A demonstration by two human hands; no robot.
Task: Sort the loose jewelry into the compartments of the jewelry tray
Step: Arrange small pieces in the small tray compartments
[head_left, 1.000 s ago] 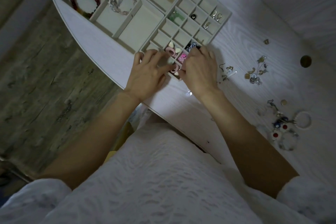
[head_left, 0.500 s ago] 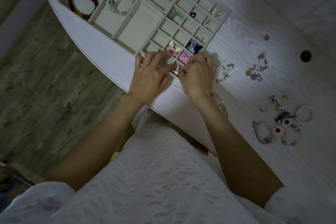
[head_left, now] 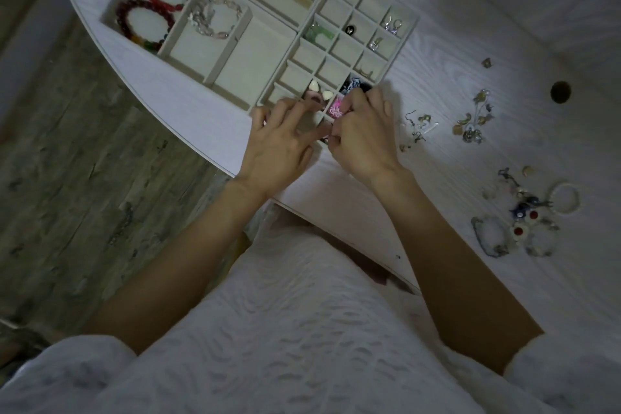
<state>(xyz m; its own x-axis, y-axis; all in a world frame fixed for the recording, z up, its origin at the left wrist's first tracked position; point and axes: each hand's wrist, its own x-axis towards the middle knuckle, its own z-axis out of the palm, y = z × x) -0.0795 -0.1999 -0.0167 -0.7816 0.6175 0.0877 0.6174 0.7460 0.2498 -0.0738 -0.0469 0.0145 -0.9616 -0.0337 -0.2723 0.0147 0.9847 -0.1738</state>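
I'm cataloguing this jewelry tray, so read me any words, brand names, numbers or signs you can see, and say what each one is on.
None: no readable text shows on the jewelry tray, the table or the loose jewelry.
The pieces are too small and dim to show any marks.

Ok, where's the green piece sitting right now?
In the head view, the green piece lies in a small compartment of the jewelry tray, upper middle, left of the black stud.

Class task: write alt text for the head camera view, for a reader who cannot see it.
Both hands, left hand and right hand, work together at the near corner of a beige jewelry tray on a white table. Red bead bracelets lie in its large compartments; loose jewelry lies scattered to the right.
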